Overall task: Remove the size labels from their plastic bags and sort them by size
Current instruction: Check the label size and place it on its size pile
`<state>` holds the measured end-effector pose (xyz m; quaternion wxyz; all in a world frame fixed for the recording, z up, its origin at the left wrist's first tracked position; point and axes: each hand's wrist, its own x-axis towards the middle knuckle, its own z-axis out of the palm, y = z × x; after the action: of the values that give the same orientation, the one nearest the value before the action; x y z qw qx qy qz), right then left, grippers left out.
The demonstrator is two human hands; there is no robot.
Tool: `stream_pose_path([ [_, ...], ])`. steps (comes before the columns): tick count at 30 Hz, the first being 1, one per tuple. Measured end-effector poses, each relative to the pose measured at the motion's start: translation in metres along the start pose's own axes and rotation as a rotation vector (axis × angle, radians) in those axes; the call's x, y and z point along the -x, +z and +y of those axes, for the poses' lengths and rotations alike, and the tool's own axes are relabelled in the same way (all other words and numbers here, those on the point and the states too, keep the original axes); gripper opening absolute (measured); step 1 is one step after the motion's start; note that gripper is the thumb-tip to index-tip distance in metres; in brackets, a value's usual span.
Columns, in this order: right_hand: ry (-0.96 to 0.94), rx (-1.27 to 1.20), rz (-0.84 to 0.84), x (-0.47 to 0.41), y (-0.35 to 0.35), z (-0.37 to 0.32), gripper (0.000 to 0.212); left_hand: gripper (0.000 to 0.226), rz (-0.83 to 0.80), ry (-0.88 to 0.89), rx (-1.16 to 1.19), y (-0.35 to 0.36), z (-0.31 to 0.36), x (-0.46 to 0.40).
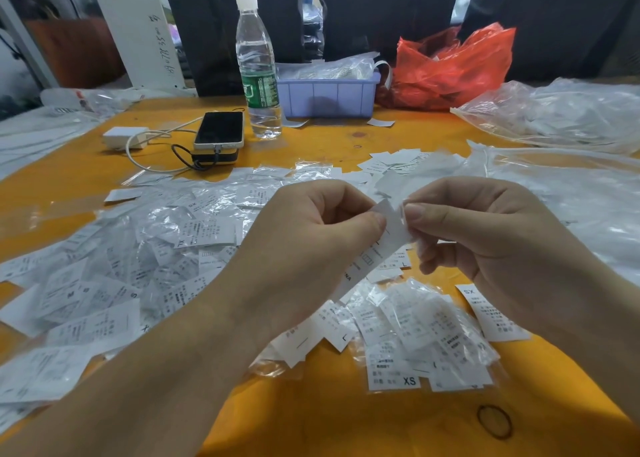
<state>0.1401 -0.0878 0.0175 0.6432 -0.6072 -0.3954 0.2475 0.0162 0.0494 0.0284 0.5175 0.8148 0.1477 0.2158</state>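
Observation:
Above the middle of the orange table (346, 422), both hands hold one white size label (375, 252) in a thin clear bag. My left hand (311, 235) pinches the label between thumb and fingers. My right hand (491, 235) pinches the bag's upper end with thumb and forefinger. Under my hands lies a wide spread of bagged labels (145, 262), some marked XL, M or S. A small heap near the front holds a bagged label marked XS (394, 380), and another marked XS (491, 314) lies to its right.
At the back stand a water bottle (258, 68), a lilac bin (329, 93) with bagged labels and a red plastic bag (450, 65). A phone (219, 130) on a power bank and a white charger (123, 137) lie left. Large clear bags (554, 117) cover the right side.

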Motion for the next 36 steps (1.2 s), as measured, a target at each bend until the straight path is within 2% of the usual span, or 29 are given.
stream_pose_path([
  [2,-0.008,-0.019,0.023,-0.0001,0.0008,-0.0009,0.004,0.013,0.006,-0.005,-0.004,0.0000,-0.0004,-0.0003],
  [7,0.013,-0.124,0.149,-0.0027,-0.0023,-0.0023,0.018,0.013,-0.047,-0.031,-0.017,0.0005,-0.0007,-0.0004],
  [13,-0.008,-0.048,0.074,-0.0012,-0.0001,-0.0018,0.024,0.012,-0.166,-0.014,-0.050,0.0025,0.0011,0.0029],
  [16,-0.014,-0.023,0.027,-0.0012,-0.0018,-0.0023,0.008,0.008,-0.152,-0.021,-0.039,0.0014,0.0013,0.0022],
  [18,-0.016,-0.017,0.009,-0.0013,-0.0024,-0.0027,0.005,0.010,-0.131,-0.031,-0.029,0.0010,0.0011,0.0021],
  [24,-0.040,-0.040,0.039,-0.0024,-0.0043,-0.0025,0.008,0.013,-0.098,-0.031,-0.036,0.0012,0.0019,0.0026],
  [36,-0.066,-0.038,0.069,-0.0033,-0.0045,0.0011,0.012,0.014,-0.133,-0.023,-0.050,0.0014,0.0023,0.0025],
])
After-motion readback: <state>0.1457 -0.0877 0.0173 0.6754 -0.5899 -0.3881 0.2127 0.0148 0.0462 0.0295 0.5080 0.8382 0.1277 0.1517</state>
